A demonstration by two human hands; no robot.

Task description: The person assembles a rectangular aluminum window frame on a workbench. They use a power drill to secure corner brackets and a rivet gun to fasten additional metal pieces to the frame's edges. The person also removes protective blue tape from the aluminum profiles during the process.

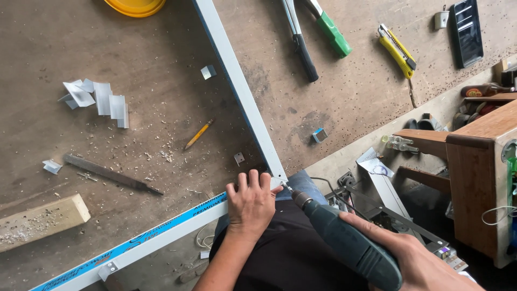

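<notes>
Gripped in the right hand (425, 258), a dark grey-green electric drill (347, 242) points its bit at the corner joint of a white aluminium frame (253, 116) with blue protective film, while the left hand (250, 205) lies flat, fingers together, pressing that corner onto the brown wooden tabletop (151, 54). Both frame bars already meet at the corner and the bit touches the joint, so fastening looks begun, not finished; a yellow pencil (199, 133), a dark metal file (110, 173) and cut white profile offcuts (99, 99) lie well apart.

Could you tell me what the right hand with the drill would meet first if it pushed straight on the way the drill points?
Most likely the corner of the aluminium frame, where the drill tip already sits, beside the left hand.
</notes>
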